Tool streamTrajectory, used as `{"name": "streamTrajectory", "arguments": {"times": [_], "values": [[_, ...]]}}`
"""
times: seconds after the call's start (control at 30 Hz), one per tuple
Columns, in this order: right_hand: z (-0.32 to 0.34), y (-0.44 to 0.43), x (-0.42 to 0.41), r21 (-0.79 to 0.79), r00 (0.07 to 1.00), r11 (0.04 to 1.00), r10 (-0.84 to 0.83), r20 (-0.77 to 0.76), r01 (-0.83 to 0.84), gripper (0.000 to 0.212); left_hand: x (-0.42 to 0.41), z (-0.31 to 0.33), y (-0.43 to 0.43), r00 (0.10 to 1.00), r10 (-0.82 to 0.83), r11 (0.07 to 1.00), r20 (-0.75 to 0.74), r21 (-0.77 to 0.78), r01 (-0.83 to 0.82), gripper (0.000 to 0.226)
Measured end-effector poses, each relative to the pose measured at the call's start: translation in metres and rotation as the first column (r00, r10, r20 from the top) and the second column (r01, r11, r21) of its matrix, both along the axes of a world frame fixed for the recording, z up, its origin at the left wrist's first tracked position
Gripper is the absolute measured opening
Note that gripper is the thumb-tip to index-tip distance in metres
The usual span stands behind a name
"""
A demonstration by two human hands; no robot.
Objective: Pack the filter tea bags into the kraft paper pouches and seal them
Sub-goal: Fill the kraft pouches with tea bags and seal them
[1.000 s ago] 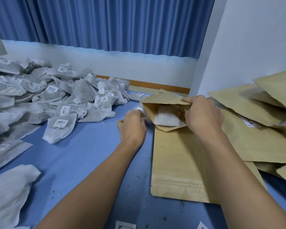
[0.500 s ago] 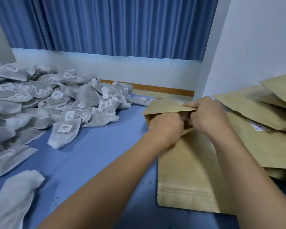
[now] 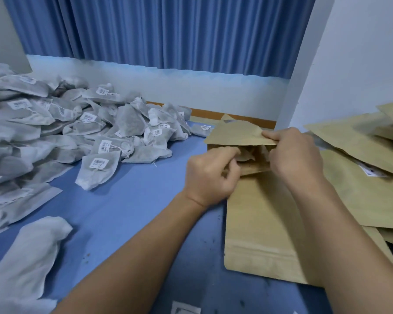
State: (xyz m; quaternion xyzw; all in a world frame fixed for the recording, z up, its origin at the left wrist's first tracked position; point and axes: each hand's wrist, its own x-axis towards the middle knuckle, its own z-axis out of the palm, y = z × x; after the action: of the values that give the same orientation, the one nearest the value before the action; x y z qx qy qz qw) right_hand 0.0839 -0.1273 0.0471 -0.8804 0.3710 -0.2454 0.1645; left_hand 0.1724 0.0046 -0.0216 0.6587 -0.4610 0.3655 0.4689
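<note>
Far left of the hands: big pile of filter tea bags (image 3: 77, 132) lying heaped, most showing white barcode labels; one labelled tea bag (image 3: 98, 166) sitting alone at the pile's near edge; a plain white bag (image 3: 27, 252) lying nearer, well left of the left forearm.

Left hand (image 3: 211, 175) is sitting at the mouth of the kraft pouch (image 3: 259, 223), fingers curled, index reaching into the opening; can't tell whether it is pinching the near lip or the bag inside.

The pouch is lying flat between and under both hands, bottom end toward the person, mouth gaping away from them; a tea bag in the mouth (image 3: 245, 156) is showing just past the left fingertips.

Right hand (image 3: 290, 155) is pinching the pouch's upper lip between thumb and fingers, holding that flap lifted.

Right of the right hand: a loose stack of kraft pouches (image 3: 361, 177) overlapping each other, one showing a white label.

Everything is resting on a blue table surface (image 3: 127, 211) speckled with dark crumbs; a label sticker (image 3: 186, 308) is lying near the bottom edge, between the forearms.

Behind: a blue curtain (image 3: 168, 30) is hanging above a white sill, a white wall (image 3: 361, 53) is standing at the right.
</note>
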Motion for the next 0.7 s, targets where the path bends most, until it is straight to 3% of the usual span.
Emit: {"name": "streamTrajectory", "arguments": {"times": [0.07, 0.1, 0.13, 0.17, 0.23, 0.27, 0.33, 0.43, 0.5, 0.57, 0.63, 0.7], "values": [[-0.001, 0.002, 0.002, -0.04, 1.0, 0.999, -0.006, -0.013, 0.005, 0.051, 0.02, 0.002, 0.026, 0.99, 0.142, 0.976, 0.016, -0.168, -0.137, 0.021], [-0.002, 0.002, 0.002, -0.048, 1.0, 0.999, -0.01, -0.015, 0.01, 0.05, 0.035, 0.0, 0.036, 0.963, 0.252, 0.956, -0.096, -0.13, -0.263, 0.023], [-0.002, 0.002, 0.001, -0.05, 1.0, 0.999, -0.015, -0.014, 0.014, 0.05, 0.052, -0.004, 0.047, 0.883, 0.396, 0.916, -0.252, 0.039, -0.4, 0.029], [-0.002, 0.002, 0.001, -0.05, 1.0, 0.999, -0.017, -0.016, 0.016, 0.049, 0.069, -0.013, 0.057, 0.743, 0.555, 0.831, -0.375, 0.296, -0.471, 0.04], [-0.002, 0.003, 0.001, -0.051, 1.0, 0.999, -0.009, -0.022, 0.008, 0.049, 0.087, -0.027, 0.071, 0.492, 0.748, 0.639, -0.445, 0.682, -0.355, 0.059], [-0.002, 0.003, 0.001, -0.051, 1.0, 0.999, -0.004, -0.019, 0.003, 0.049, 0.093, -0.031, 0.072, 0.459, 0.779, 0.589, -0.427, 0.748, -0.305, 0.061], [-0.002, 0.004, 0.001, -0.056, 1.0, 0.998, 0.001, -0.023, -0.002, 0.051, 0.097, -0.034, 0.068, 0.509, 0.773, 0.576, -0.378, 0.754, -0.316, 0.049], [-0.003, 0.005, 0.001, -0.067, 1.0, 0.998, 0.004, -0.028, -0.006, 0.051, 0.09, -0.03, 0.061, 0.576, 0.708, 0.681, -0.409, 0.611, -0.404, 0.025], [-0.004, 0.007, 0.0, -0.08, 1.0, 0.997, 0.02, -0.019, -0.022, 0.053, 0.073, -0.028, 0.056, 0.596, 0.562, 0.825, -0.573, 0.347, -0.445, 0.013], [-0.004, 0.008, -0.002, -0.082, 1.0, 0.996, 0.026, -0.018, -0.027, 0.056, 0.049, -0.015, 0.047, 0.705, 0.281, 0.902, -0.651, -0.071, -0.425, 0.014], [-0.003, 0.007, -0.003, -0.065, 1.0, 0.998, 0.02, -0.011, -0.02, 0.057, 0.021, 0.001, 0.041, 0.893, 0.116, 0.89, -0.434, -0.353, -0.288, 0.015], [-0.001, 0.005, -0.003, -0.052, 0.999, 0.998, 0.033, -0.022, -0.034, 0.053, -0.01, 0.007, 0.032, 0.991, 0.091, 0.947, -0.101, -0.299, -0.117, 0.018]]}}
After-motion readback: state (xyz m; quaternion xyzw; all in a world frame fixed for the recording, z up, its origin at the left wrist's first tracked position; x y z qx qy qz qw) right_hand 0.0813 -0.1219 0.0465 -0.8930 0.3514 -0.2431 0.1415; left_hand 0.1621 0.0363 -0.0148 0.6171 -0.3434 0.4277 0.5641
